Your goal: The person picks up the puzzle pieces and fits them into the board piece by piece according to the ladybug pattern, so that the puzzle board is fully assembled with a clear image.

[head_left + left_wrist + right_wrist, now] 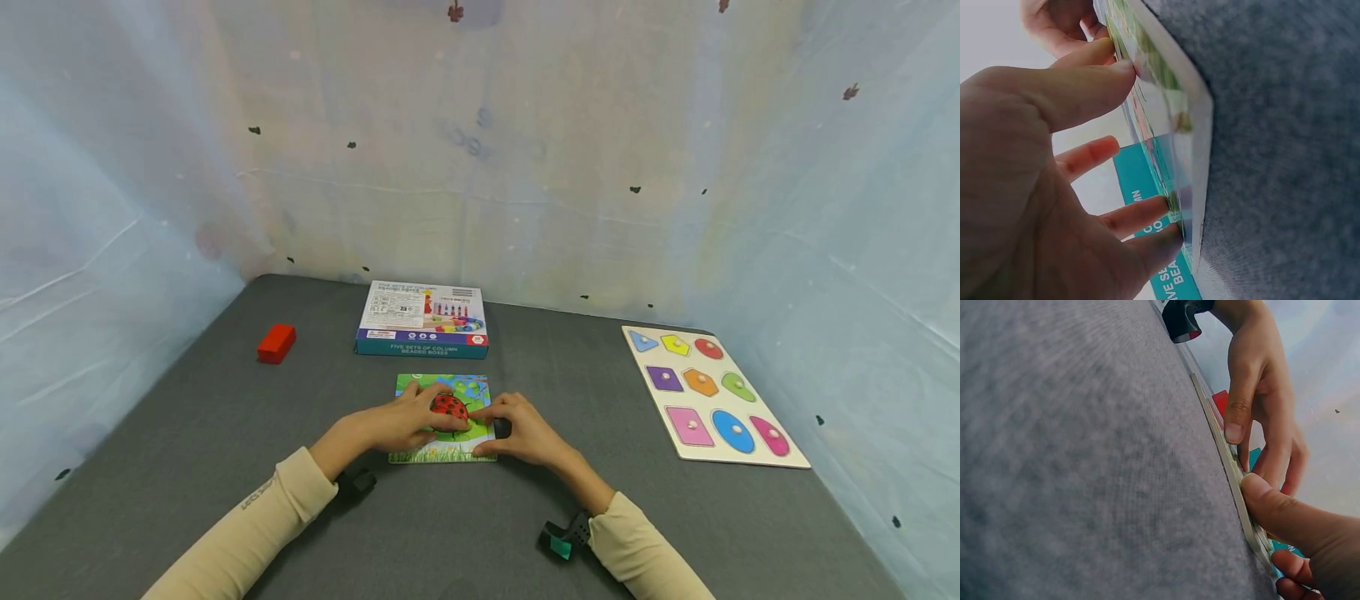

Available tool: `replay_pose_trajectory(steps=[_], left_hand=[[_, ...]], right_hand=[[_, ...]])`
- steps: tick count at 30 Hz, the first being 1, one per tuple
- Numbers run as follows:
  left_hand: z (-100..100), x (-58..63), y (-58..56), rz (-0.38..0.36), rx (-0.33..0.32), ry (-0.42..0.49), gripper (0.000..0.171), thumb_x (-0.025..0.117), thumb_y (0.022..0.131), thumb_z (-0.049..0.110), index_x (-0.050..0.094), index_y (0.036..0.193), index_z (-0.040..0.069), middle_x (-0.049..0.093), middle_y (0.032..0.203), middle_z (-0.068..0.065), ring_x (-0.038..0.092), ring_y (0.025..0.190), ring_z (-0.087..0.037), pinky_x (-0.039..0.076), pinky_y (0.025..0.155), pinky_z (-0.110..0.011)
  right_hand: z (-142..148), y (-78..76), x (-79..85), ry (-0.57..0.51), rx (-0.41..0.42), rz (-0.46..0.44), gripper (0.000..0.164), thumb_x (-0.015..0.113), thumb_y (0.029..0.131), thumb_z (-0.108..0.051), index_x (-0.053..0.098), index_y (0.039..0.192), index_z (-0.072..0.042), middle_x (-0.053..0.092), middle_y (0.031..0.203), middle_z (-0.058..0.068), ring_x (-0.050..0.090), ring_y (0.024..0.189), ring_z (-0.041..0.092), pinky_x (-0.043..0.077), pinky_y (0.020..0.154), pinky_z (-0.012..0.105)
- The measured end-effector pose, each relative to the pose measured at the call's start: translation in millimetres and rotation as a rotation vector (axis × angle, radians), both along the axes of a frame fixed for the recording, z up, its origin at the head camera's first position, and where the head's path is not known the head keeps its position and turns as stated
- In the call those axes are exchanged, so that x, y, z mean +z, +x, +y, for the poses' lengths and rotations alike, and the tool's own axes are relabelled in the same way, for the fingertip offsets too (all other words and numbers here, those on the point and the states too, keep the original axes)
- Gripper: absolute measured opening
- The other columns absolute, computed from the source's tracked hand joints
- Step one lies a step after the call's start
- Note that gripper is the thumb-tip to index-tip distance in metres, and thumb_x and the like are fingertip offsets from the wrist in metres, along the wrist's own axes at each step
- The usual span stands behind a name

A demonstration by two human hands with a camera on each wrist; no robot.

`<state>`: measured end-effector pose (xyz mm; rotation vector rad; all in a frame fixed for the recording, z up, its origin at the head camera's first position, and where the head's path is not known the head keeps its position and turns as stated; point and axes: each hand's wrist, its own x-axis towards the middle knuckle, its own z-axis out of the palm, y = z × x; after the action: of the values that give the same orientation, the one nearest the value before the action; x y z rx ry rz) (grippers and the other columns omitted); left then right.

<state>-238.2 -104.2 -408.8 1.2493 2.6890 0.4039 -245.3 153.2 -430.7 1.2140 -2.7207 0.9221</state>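
A small ladybug puzzle board (435,454), with a green background and a red spotted ladybug (450,406), lies flat on the grey table. My left hand (408,419) reaches over it from the left, fingers spread and fingertips on the picture, partly covering the ladybug. In the left wrist view the left thumb (1085,90) extends over the puzzle face and two lower fingertips touch the face. From the right, my right hand (521,427) rests at the board's right side. Its thumb (1266,494) presses near the edge and its index fingertip touches beside the ladybug.
Behind the puzzle lies a flat teal and white box (422,321) with printed lettering. A red block (277,343) sits at the back left. At the right is a pale shape board (716,396) with coloured knobbed shapes. Sheeting (480,167) hangs around the table.
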Motion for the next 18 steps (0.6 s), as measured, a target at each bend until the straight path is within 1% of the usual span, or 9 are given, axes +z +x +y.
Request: replay_pose_trajectory(steps=[9,18], left_hand=[[1.0,3.0,2.2,0.028,-0.012,-0.032,0.046,0.055,0.095,0.016,0.048,0.135,0.037,0.025,0.144,-0.014,0.033,0.115,-0.037,0.044,0.081,-0.05],[1.7,2.9,2.1,0.052,-0.022,-0.039,0.045,0.054,0.095,0.017,0.049,0.134,0.038,0.028,0.141,-0.011,0.034,0.112,-0.034,0.045,0.079,-0.048]], right_hand=[[0.5,0.2,-0.8,-0.009,0.0,0.009,0.048,0.08,0.072,-0.032,0.068,0.114,-0.011,0.056,0.093,0.002,0.044,0.082,0.013,0.035,0.076,0.03],[0.0,1.4,0.6,-0.013,0.019,0.021,0.048,0.08,0.071,-0.03,0.068,0.112,-0.009,0.057,0.094,0.004,0.047,0.086,0.016,0.036,0.079,0.033]])
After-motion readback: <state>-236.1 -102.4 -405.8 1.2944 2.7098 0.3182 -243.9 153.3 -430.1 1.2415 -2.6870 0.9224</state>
